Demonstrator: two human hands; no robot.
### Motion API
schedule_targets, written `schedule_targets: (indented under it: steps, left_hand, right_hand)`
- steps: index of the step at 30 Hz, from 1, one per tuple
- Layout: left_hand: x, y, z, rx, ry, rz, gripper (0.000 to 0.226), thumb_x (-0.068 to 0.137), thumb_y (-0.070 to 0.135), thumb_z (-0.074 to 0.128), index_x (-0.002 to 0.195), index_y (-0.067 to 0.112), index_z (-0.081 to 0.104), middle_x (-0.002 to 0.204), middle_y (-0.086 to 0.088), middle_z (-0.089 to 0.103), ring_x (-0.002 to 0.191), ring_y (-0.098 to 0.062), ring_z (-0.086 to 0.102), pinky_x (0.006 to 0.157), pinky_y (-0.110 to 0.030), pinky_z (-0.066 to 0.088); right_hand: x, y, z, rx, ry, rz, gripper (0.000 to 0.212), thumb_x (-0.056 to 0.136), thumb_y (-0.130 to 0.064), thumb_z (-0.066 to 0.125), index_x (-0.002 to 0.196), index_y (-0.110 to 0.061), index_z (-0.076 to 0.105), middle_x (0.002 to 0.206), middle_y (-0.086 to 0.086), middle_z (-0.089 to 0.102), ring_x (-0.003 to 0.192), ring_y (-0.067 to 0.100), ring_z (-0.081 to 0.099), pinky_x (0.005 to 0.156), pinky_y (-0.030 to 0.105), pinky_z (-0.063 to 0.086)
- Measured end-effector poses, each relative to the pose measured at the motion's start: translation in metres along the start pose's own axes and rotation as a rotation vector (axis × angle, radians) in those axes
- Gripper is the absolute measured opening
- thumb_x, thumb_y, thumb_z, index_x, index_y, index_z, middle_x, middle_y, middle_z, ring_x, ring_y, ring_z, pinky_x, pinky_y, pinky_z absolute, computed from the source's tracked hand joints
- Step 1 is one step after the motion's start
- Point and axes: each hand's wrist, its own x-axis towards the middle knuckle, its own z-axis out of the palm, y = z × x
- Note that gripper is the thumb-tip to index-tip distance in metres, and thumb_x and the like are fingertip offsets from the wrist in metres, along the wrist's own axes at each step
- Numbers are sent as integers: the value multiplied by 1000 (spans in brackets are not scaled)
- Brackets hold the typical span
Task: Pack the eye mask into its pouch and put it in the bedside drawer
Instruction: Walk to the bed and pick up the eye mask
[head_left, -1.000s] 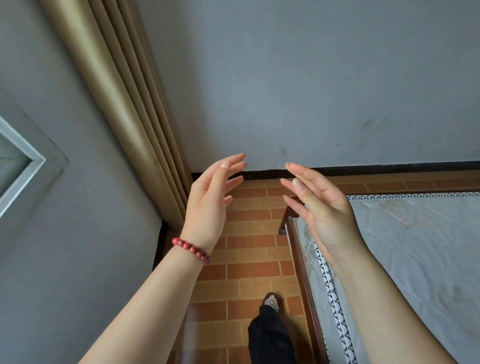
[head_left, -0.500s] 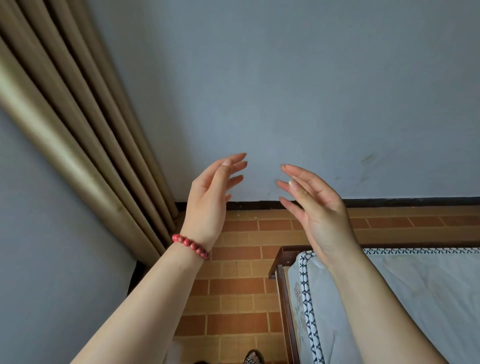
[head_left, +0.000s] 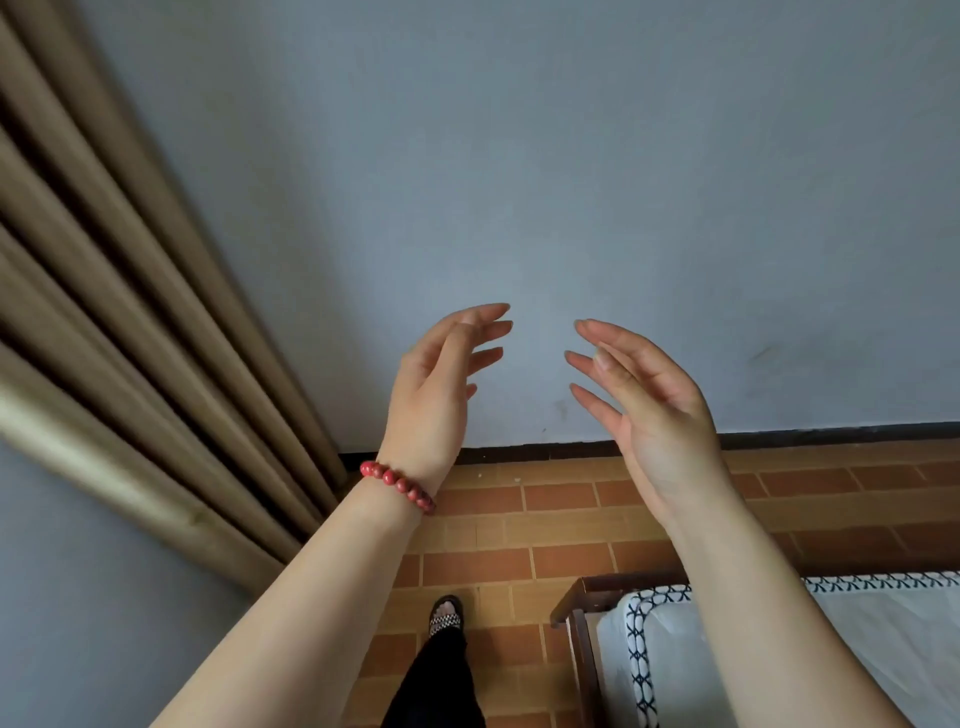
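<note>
My left hand (head_left: 436, 400) is raised in front of the grey wall, fingers apart and empty, a red bead bracelet (head_left: 397, 486) on its wrist. My right hand (head_left: 649, 410) is raised beside it, palm facing the left hand, fingers spread, holding nothing. A gap separates the two hands. No eye mask, pouch or bedside drawer appears in the head view.
A tan curtain (head_left: 130, 338) hangs at the left. A bed with a dark wooden frame (head_left: 576, 613) and a white mattress with black-patterned edging (head_left: 883, 649) fills the lower right. Brick-patterned floor (head_left: 519, 519) lies below, with my sandalled foot (head_left: 445, 616) on it.
The view has tilted up and swung, so the wall fills more of the frame and the bed sits lower right. Both hands keep the same raised, open pose.
</note>
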Motion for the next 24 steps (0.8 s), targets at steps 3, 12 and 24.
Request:
schedule_targets:
  steps: [3,12,24]
  left_hand:
    - [51,1,3,-2,-47,13,35,96,40,33,106,34,66,108,15,69,98,0,64,93,-36,47]
    - [199,9,14,-13,-222,44,37,87,47,35,101,37,67,107,16,70,97,0,65,91,-36,47]
    - [289,-7,78,-68,-422,-29,31,95,35,39,95,35,70,105,13,72,98,-7,66,96,-43,46]
  right_hand:
    - [44,2,4,-4,45,-17,37,76,-34,63,111,-24,67,125,-8,64,113,11,63,92,30,53]
    - [166,9,16,-20,232,-59,37,73,-39,65,108,-28,69,122,-10,66,111,10,64,93,31,53]
    - [225,4,-29,-40,471,-63,35,66,-43,67,100,-35,70,123,-9,65,111,9,64,93,29,53]
